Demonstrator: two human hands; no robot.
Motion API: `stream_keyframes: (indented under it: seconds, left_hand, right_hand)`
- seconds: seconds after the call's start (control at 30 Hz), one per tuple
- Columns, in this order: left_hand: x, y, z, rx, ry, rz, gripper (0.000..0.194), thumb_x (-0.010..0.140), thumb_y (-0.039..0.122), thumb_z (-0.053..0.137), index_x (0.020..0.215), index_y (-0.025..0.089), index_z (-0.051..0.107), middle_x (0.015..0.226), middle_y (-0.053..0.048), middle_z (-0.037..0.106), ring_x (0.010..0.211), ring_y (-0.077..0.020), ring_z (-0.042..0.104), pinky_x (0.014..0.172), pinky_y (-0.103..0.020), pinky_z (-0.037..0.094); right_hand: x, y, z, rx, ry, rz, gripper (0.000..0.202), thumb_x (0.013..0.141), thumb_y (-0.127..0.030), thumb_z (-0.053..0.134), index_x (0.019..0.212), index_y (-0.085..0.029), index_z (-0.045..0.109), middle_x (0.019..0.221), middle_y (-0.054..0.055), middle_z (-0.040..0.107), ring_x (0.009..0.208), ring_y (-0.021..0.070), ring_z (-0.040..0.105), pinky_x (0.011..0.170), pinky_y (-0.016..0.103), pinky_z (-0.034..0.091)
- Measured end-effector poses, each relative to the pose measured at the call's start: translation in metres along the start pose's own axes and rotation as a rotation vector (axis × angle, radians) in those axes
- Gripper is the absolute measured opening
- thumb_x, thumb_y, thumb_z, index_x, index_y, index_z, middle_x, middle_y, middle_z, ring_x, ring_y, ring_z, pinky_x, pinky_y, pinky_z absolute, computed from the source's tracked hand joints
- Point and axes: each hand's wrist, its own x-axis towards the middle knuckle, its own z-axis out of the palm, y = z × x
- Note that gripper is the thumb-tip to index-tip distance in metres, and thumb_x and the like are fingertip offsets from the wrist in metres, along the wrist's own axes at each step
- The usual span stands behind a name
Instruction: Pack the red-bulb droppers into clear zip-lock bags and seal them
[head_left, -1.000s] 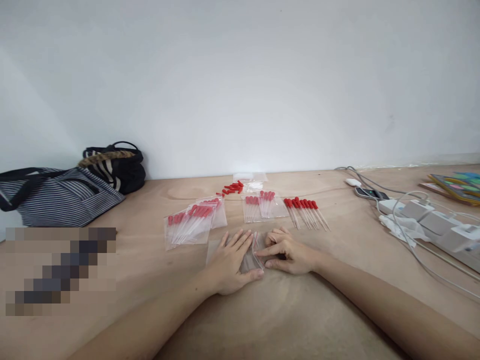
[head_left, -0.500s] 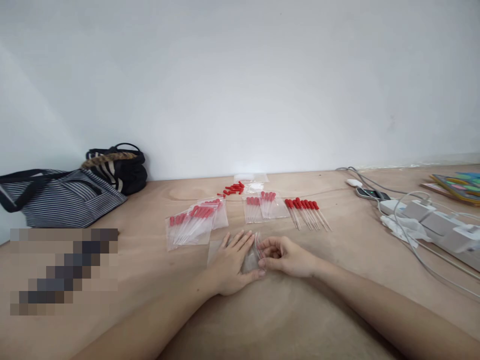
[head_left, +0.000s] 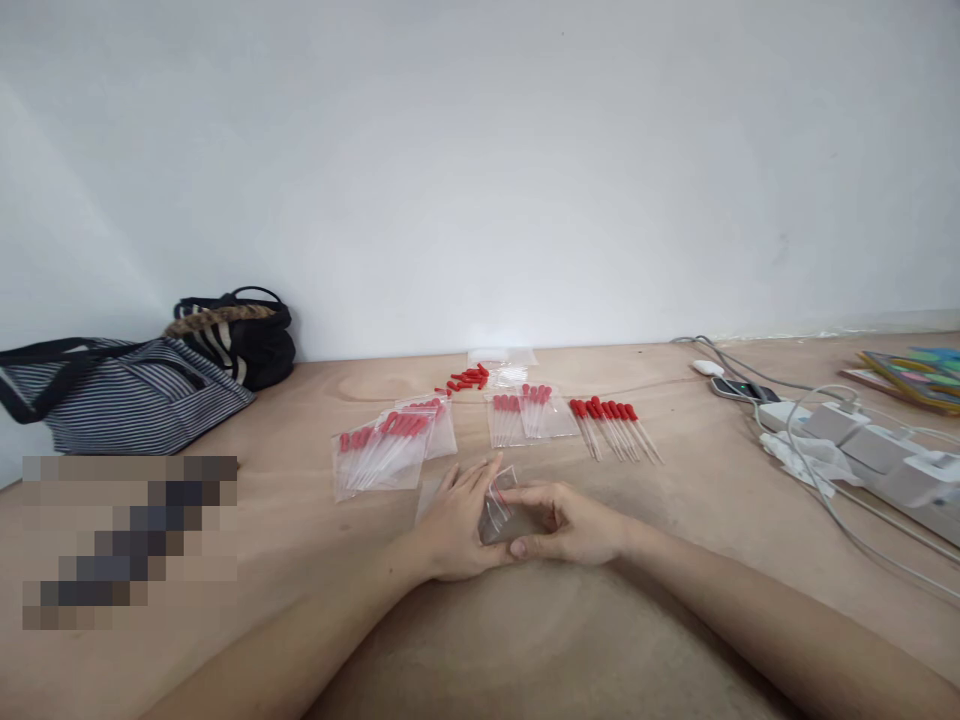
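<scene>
The small clear bag (head_left: 498,512) is on the wooden table (head_left: 420,650), partly under the left hand (head_left: 459,530). That hand is spread out on top of it. The bag's end with the red line sticks out between the two hands. The right hand (head_left: 571,522) is curled, with its pointing finger at that end. I can't tell if it pinches the bag. Loose red-topped sticks (head_left: 611,420) lie farther back, to the right.

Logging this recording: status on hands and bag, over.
Left hand palm-down on clear bag. Right hand at its strip, index finger extended. Loose red-topped sticks beyond, apart from both hands.
</scene>
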Motion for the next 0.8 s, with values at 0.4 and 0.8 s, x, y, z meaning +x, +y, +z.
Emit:
stream_keyframes:
  seconds: [0.4, 0.8]
  left_hand:
    - [0.006, -0.020, -0.009, -0.148, -0.027, 0.105, 0.083, 0.077, 0.060, 0.045, 0.138, 0.015, 0.011, 0.141, -0.013, 0.027, 0.129, -0.0281, 0.024, 0.106, -0.051, 0.005]
    - [0.008, -0.013, -0.001, -0.027, 0.080, -0.029, 0.063, 0.082, 0.035, 0.046, 0.135, 0.017, 0.019, 0.128, -0.012, 0.042, 0.120, -0.0251, 0.035, 0.105, -0.048, 0.017]
  right_hand:
    - [-0.001, 0.012, -0.026, -0.744, -0.087, -0.162, 0.059, 0.081, -0.046, 0.047, 0.134, -0.031, 0.028, 0.093, 0.004, 0.067, 0.069, 0.0155, 0.060, 0.061, 0.025, 0.039]
    - [0.004, 0.032, -0.067, -0.594, 0.592, 0.189, 0.024, 0.073, -0.036, 0.057, 0.084, -0.015, 0.063, 0.083, 0.006, 0.065, 0.067, 0.0131, 0.054, 0.059, 0.023, 0.038]
